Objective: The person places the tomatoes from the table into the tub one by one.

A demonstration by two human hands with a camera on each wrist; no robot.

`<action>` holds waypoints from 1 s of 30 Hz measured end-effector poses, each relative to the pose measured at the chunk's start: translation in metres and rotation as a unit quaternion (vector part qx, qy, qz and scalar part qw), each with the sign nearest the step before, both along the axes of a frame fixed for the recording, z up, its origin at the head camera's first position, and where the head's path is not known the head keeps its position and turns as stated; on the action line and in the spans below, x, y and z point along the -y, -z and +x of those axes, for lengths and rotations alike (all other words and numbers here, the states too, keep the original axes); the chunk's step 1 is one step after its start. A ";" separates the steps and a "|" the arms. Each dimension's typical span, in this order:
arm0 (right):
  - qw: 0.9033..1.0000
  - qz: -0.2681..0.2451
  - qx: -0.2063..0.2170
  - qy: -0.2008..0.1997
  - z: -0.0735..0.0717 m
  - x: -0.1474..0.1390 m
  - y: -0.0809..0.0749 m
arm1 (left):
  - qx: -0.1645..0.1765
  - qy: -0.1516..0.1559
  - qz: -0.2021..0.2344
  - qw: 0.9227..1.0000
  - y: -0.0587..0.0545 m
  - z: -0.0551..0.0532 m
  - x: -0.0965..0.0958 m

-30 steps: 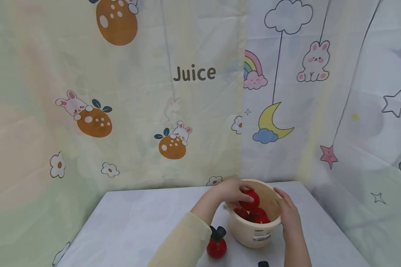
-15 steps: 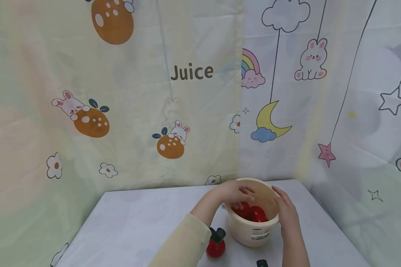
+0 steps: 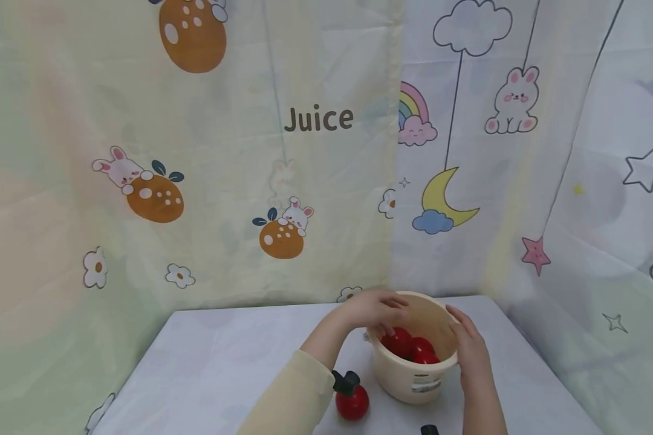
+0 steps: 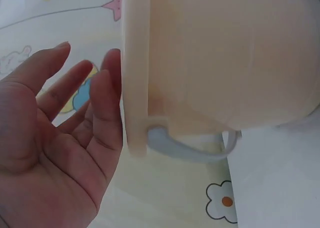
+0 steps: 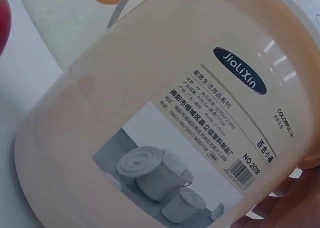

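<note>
A cream plastic bucket [image 3: 408, 380] stands on the table, its mouth tilted toward me. Inside lie glossy, round red things [image 3: 398, 342]. My left hand [image 3: 372, 309] is over the bucket's left rim, fingers reaching in with nothing held. Its palm and loosely bent fingers show beside the bucket rim [image 4: 135, 77] in the left wrist view. My right hand [image 3: 473, 347] grips the bucket's right rim; dark fingers [image 5: 280, 208] show at the lower right of the right wrist view. Another round red thing [image 3: 352, 403] sits on the table in front of the bucket.
The white tabletop [image 3: 239, 356] ends at printed curtains [image 3: 223, 151] behind and beside it. A black piece [image 3: 346, 383] at my left cuff overlaps the loose red thing. Another black piece [image 3: 429, 429] shows at the bottom edge. A grey handle [image 4: 195, 150] hangs along the bucket's side.
My left hand has let go of the round red thing it held over the bucket; that thing now lies inside with the others. My right hand stays on the rim.
</note>
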State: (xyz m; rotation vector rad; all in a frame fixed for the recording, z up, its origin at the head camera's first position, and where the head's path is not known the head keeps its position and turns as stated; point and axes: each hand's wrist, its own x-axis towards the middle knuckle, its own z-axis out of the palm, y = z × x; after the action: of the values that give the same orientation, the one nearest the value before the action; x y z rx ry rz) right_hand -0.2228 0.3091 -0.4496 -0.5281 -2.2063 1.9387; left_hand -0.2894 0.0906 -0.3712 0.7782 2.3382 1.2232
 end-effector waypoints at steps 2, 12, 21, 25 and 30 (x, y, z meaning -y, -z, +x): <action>1.000 0.001 0.004 0.003 0.000 -0.001 0.000 | -0.009 -0.015 0.007 1.000 0.002 -0.001 0.006; 1.000 -0.023 0.003 -0.002 -0.001 -0.001 0.000 | -0.015 -0.083 0.071 0.994 0.018 0.001 0.056; 1.000 -0.015 -0.002 -0.003 -0.001 0.001 -0.001 | 0.047 -0.098 0.054 0.993 0.070 0.019 0.113; 1.000 -0.018 -0.008 -0.002 -0.001 0.000 -0.001 | 0.085 -0.075 0.051 0.992 0.095 0.027 0.124; 1.000 -0.022 -0.009 -0.001 -0.001 0.001 0.000 | 0.114 -0.037 0.044 0.992 0.113 0.037 0.129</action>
State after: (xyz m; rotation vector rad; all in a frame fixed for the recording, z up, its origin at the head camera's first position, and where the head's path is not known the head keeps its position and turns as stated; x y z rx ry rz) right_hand -0.2233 0.3082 -0.4494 -0.5127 -2.1579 1.9892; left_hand -0.2520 -0.0381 -0.4840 0.5511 2.1571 1.3770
